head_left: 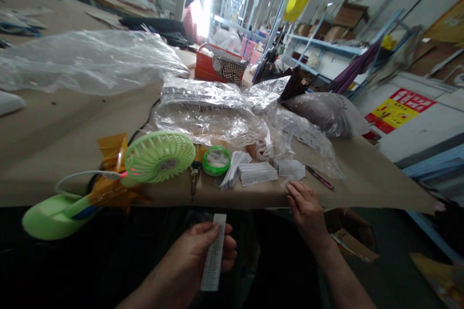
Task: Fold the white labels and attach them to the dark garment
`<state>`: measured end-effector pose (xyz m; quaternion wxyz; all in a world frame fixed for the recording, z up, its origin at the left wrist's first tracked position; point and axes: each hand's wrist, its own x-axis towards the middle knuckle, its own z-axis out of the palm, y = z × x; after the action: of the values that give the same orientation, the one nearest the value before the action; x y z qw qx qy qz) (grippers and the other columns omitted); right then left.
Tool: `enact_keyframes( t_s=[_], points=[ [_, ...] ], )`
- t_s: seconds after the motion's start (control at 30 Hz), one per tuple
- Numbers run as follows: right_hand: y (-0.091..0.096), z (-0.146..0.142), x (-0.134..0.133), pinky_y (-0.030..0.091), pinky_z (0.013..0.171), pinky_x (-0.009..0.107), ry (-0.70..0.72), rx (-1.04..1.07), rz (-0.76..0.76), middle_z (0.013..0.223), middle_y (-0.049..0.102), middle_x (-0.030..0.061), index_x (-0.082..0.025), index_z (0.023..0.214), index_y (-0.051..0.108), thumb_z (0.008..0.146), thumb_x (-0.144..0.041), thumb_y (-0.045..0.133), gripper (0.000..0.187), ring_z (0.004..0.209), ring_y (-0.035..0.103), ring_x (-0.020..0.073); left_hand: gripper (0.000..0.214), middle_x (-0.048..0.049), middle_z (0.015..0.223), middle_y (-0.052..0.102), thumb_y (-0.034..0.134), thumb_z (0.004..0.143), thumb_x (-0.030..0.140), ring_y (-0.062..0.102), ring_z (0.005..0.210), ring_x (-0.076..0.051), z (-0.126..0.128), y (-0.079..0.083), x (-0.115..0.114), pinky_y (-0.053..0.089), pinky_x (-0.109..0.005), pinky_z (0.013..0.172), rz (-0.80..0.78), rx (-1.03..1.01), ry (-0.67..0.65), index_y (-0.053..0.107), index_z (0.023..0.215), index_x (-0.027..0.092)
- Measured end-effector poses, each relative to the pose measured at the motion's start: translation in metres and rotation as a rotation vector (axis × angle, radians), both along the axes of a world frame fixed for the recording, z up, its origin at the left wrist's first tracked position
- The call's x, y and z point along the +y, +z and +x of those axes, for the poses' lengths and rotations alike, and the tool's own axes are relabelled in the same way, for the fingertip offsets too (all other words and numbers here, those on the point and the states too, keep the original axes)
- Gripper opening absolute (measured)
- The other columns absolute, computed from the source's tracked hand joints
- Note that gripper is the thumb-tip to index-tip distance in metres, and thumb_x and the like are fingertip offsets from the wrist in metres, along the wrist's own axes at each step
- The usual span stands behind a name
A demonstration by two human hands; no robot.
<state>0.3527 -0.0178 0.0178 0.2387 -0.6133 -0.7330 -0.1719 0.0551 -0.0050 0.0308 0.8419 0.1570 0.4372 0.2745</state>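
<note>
A long table covered in brown paper (pixel 61 145) runs across the view, its front edge just beyond both hands. On it lie a large clear plastic bag (pixel 87 60), a heap of crumpled clear bags (pixel 213 116) and a grey sack (pixel 322 113), with a red crate (pixel 213 65) farther back. Nearer the edge stands a green desk fan (pixel 159 157), its cable looping left. Beside it sit a green tape roll (pixel 216 161), stacks of paper slips (pixel 257 174) and a dark pen (pixel 319 177).

Below the table edge, the left hand (pixel 192 256) grips a narrow white paper strip (pixel 213 253) between thumb and fingers. The strip's long axis stands nearly upright, its top leaning slightly right, away from the person. The right hand (pixel 308 212) lies open on the table edge, its fingertips (pixel 295 190) just beside a loose paper slip (pixel 290 182).
</note>
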Motion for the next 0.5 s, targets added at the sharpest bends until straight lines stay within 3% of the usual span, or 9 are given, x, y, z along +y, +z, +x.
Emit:
enact_keyframes(
  t_s=[0.17, 0.3, 0.4, 0.47, 0.5],
  points=[
    [0.005, 0.008, -0.003, 0.047, 0.089, 0.042, 0.054, 0.277, 0.073, 0.100, 0.067, 0.0074, -0.021, 0.098, 0.065, 0.090, -0.022, 0.051, 0.016, 0.099, 0.061, 0.0228, 0.021, -0.0072, 0.068, 0.069, 0.067, 0.076, 0.026, 0.066, 0.060, -0.018, 0.000, 0.002, -0.002, 0.053, -0.031, 0.061, -0.002, 0.009, -0.002, 0.060, 0.088, 0.010],
    [0.020, -0.031, -0.012, 0.048, 0.088, 0.042, 0.046, 0.560, 0.185, 0.099, 0.066, 0.0066, -0.021, 0.094, 0.065, 0.086, -0.019, 0.056, 0.012, 0.094, 0.063, 0.0221, 0.015, -0.0079, 0.067, 0.068, 0.059, 0.081, 0.023, 0.065, 0.059, -0.017, 0.001, 0.012, -0.003, 0.052, -0.031, 0.060, 0.001, 0.001, -0.010, 0.061, 0.087, 0.009],
    [0.029, -0.087, -0.022, 0.046, 0.091, 0.044, 0.288, 0.633, 0.097, 0.105, 0.065, 0.0067, -0.022, 0.099, 0.063, 0.085, -0.011, 0.054, 0.020, 0.102, 0.060, 0.0233, 0.016, -0.0080, 0.066, 0.067, 0.058, 0.081, 0.023, 0.062, 0.053, -0.015, 0.001, 0.020, -0.003, 0.050, -0.028, 0.056, 0.013, -0.026, -0.026, 0.062, 0.085, 0.008],
    [0.030, -0.123, -0.028, 0.044, 0.093, 0.045, 0.567, 0.527, -0.053, 0.101, 0.066, 0.0053, -0.023, 0.103, 0.062, 0.084, -0.011, 0.054, 0.024, 0.105, 0.059, 0.0234, 0.013, -0.0069, 0.065, 0.066, 0.061, 0.077, 0.019, 0.060, 0.052, -0.012, 0.001, 0.022, -0.003, 0.047, -0.023, 0.052, 0.028, -0.072, -0.002, 0.064, 0.081, 0.007],
    [0.028, -0.139, -0.030, 0.042, 0.095, 0.045, 0.635, 0.454, -0.085, 0.098, 0.067, 0.0044, -0.023, 0.102, 0.063, 0.085, -0.011, 0.054, 0.023, 0.104, 0.059, 0.0225, 0.010, -0.0059, 0.064, 0.065, 0.063, 0.074, 0.016, 0.059, 0.051, -0.011, 0.000, 0.022, -0.003, 0.044, -0.020, 0.050, 0.029, -0.093, 0.017, 0.064, 0.079, 0.007]
  ],
)
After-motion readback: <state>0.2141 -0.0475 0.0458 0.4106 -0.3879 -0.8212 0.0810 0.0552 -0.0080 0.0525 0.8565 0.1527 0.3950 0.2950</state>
